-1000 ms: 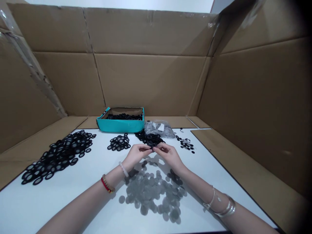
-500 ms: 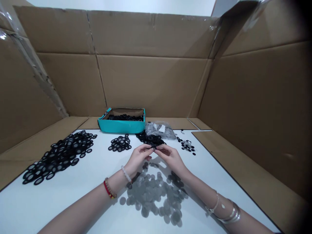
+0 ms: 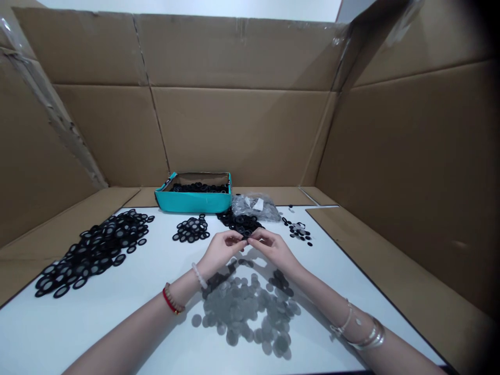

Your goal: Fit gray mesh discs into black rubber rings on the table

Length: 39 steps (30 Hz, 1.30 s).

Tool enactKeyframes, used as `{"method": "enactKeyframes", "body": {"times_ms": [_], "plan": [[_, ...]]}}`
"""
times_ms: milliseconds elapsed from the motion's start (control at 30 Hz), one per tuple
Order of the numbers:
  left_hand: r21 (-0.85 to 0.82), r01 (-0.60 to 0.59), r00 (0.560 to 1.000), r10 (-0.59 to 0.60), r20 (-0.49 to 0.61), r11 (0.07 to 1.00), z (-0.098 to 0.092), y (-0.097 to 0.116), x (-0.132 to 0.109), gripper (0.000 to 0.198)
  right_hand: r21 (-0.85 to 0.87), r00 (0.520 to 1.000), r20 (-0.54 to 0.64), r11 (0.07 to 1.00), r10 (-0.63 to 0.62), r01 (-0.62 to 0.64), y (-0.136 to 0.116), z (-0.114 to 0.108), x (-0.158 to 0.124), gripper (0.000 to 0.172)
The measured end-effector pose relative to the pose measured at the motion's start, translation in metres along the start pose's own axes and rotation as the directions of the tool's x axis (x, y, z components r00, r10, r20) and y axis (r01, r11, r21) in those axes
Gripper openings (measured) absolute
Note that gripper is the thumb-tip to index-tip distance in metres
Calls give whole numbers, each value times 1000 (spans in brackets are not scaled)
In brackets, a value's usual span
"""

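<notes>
Black mesh-filled rings (image 3: 91,253) sit heaped at left, loose mesh discs (image 3: 244,307) remain; left hand (image 3: 221,251) and right hand (image 3: 273,250) pinch a black ring (image 3: 245,235) between their fingertips.

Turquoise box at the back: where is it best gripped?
Probably the rim of its long front wall, coming from the near side: that wall stands free, while a plastic bag crowds the right end. Loose black rings fill the open top, so keep it level.

Black rings (image 3: 191,230): matt rubber is suggested.
Grey discs (image 3: 238,304): fine metal mesh is shown.
Near tabletop (image 3: 78,323): a smooth, glossy white finish is seen.
Far bag (image 3: 255,206): clear, shiny plastic is seen.
Cardboard walls (image 3: 242,135): matt brown paperboard is shown.
</notes>
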<state>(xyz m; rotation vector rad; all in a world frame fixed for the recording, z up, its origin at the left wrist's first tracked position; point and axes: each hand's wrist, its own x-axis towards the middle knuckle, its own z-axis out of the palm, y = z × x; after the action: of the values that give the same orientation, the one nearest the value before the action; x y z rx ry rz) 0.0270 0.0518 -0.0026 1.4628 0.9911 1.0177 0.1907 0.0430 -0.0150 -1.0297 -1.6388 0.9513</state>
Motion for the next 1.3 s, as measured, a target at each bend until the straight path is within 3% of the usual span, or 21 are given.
{"method": "enactKeyframes", "body": {"times_ms": [167, 467, 767, 1033, 1300], "plan": [[-52, 24, 1000, -24, -16, 998, -2, 0, 1, 20, 0, 1000, 25, 1000, 4, -4, -3, -1, 0, 26], [-117, 30, 997, -21, 77, 993, 0, 7, -4, 24, 4, 999, 43, 1000, 18, -18, -11, -1, 0, 28], [-67, 15, 999, -19, -48, 998, 2, 0, 1, 18, -125, 991, -27, 984, -134, 129, -7, 0, -4, 24], [-235, 110, 990, -86, 108, 966, -2, 8, -5, 23, -40, 999, 34, 998, -41, 42, 0, -1, -2, 26], [-314, 139, 986, -100, 136, 939, -3, 4, -4, 27, 2, 999, 30, 999, -37, 37, -3, -2, -1, 24]]}}
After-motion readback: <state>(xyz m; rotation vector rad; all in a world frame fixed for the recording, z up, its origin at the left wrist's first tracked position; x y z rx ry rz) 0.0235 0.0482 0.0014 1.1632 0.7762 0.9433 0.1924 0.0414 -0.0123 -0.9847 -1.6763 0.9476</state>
